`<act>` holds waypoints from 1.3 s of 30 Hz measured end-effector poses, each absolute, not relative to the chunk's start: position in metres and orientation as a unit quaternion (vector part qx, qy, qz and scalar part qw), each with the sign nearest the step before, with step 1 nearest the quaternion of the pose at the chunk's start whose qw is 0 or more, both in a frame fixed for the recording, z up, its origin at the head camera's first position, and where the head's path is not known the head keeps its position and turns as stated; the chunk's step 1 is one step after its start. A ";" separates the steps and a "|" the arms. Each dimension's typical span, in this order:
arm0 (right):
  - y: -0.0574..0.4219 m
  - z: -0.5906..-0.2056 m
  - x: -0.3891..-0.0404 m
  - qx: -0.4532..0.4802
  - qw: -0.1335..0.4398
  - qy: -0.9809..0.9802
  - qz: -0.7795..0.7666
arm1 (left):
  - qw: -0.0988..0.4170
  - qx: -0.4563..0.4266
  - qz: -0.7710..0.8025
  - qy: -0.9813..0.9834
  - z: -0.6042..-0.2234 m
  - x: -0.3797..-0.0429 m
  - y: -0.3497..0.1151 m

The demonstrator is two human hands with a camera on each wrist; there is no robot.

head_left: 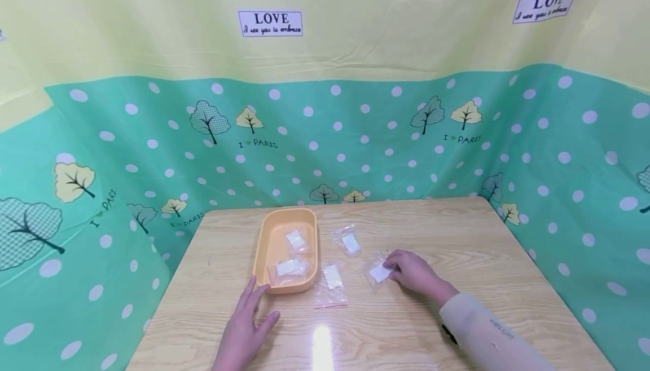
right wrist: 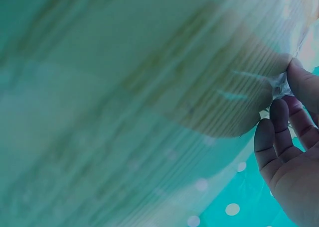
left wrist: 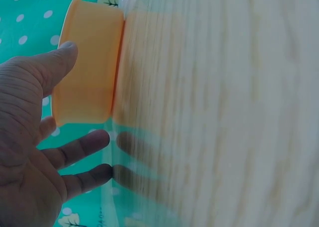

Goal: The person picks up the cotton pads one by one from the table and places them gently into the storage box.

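Note:
My right hand [head_left: 412, 271] pinches the edge of a small clear zip bag [head_left: 380, 273] with a white packet inside, lying on the table. In the right wrist view, thumb and fingertips of the right hand [right wrist: 294, 147] meet on crinkled clear plastic [right wrist: 283, 85]. My left hand [head_left: 245, 326] has its fingers spread at the near left corner of an orange plastic tray [head_left: 260, 241]; whether it touches the rim I cannot tell. Inside the tray lie bagged white packets, one farther back [head_left: 296, 240] and some at the near end [head_left: 291, 268].
Between tray and right hand, two more clear bags with white packets lie on the wooden table [head_left: 437, 219]: one farther back [head_left: 350, 243], one nearer [head_left: 332, 277] with a red seal line. A green dotted curtain [head_left: 355, 134] stands behind and at both sides.

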State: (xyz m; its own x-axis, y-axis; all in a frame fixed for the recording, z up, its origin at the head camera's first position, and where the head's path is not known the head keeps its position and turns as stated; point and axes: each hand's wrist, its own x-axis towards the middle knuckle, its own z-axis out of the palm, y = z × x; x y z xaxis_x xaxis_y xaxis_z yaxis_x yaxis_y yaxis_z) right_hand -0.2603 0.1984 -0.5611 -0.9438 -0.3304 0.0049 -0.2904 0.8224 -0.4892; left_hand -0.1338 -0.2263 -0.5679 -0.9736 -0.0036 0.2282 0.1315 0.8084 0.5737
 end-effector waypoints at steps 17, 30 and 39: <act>0.196 -0.561 -0.259 -0.151 0.041 0.957 -0.244 | 0.116 -0.040 -0.315 -0.941 -0.571 -0.134 -0.228; 0.194 -0.560 -0.258 -0.150 0.036 0.958 -0.241 | 0.097 -0.036 -0.326 -0.940 -0.568 -0.133 -0.227; 0.193 -0.557 -0.260 -0.143 0.040 0.956 -0.254 | 0.090 -0.034 -0.325 -0.941 -0.567 -0.132 -0.227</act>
State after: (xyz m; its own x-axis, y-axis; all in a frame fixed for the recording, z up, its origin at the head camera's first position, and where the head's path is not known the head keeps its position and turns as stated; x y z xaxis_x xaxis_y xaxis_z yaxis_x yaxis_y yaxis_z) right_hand -0.2599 0.1926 -0.5571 -0.9559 -0.2938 -0.0027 -0.2536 0.8298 -0.4970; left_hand -0.1325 -0.2271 -0.5667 -0.9816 0.0060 0.1908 0.1224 0.7870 0.6047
